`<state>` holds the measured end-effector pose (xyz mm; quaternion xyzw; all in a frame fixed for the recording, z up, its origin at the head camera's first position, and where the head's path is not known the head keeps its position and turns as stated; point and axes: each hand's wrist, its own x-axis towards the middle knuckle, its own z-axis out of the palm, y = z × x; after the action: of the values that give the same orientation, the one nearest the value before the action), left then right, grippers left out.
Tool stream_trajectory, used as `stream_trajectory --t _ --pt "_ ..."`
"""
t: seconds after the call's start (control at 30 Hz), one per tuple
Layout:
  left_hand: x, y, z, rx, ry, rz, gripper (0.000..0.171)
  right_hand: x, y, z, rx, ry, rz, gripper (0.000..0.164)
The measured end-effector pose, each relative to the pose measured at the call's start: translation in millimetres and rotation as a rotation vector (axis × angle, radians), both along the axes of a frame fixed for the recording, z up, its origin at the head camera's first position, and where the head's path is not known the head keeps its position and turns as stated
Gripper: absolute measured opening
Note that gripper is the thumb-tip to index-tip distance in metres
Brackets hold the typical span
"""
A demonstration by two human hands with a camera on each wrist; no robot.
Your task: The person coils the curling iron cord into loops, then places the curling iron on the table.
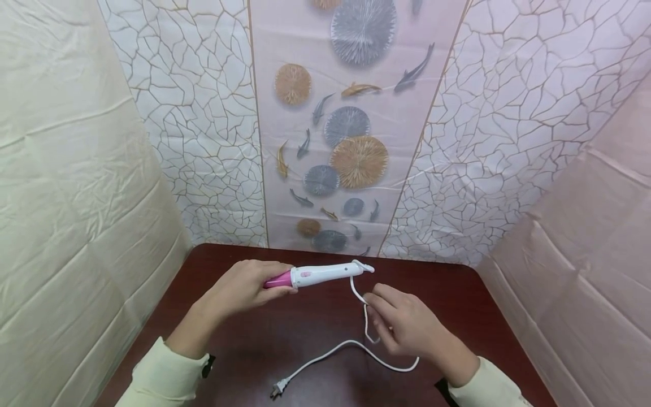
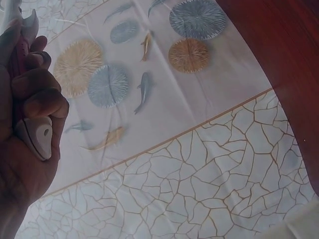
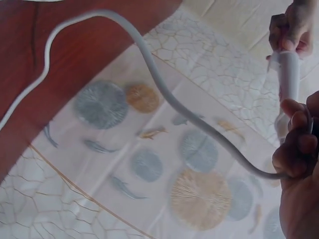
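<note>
Left hand [image 1: 244, 287] grips curling iron [image 1: 325, 273] by pink part [image 1: 278, 280], above table [image 1: 300, 322]. Right hand [image 1: 407, 322] holds cord [image 1: 351, 341]; slack runs below to plug [image 1: 278, 388] on tabletop. Patterned cloth [image 1: 315, 51] behind, plain drapes [image 1: 76, 169] either side.

Cloth-walled booth [image 1: 325, 121] around a table [image 1: 244, 350]

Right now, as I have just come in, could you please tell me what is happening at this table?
A person's left hand grips a pink-and-white corded appliance by its pink end, above the dark red table. The right hand holds the white cord near the appliance's other end. The rest of the cord trails loosely over the table, ending in an unconnected plug.
</note>
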<state>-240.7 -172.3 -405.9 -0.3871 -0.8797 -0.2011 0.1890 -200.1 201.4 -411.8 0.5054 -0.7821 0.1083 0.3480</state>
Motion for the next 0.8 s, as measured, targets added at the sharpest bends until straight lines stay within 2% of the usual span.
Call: stream_trajectory --t 0.2,0.33,0.43,0.6,0.67,0.73,0.8 --pt "2.5 -2 1.8 -0.006 -0.023 0.009 0.035 0.7 -4 14.9 -0.012 0.204 0.014 0.034" --pt "2.3 -4 -0.3 -0.005 -0.015 0.007 0.036 7.0 -9 20.8 -0.038 0.211 -0.006 0.035" --pt "2.0 -5 -0.4 0.01 -0.013 0.012 0.035 14.9 -13 23.1 -0.066 0.143 -0.009 0.033" --pt "2.0 -7 5.2 0.027 0.017 0.025 0.034 28.3 -13 26.4 -0.117 -0.132 0.06 0.013" --pt "2.2 -8 8.5 0.031 0.028 0.033 0.034 31.7 -12 27.6 -0.131 -0.229 0.106 0.022" --pt "2.2 -10 10.9 0.034 0.037 0.043 0.033 33.4 -11 28.7 -0.143 -0.264 0.142 0.026" --pt "2.0 -12 12.5 0.034 0.039 0.049 0.033 34.0 -11 30.1 -0.146 -0.242 0.16 0.018"
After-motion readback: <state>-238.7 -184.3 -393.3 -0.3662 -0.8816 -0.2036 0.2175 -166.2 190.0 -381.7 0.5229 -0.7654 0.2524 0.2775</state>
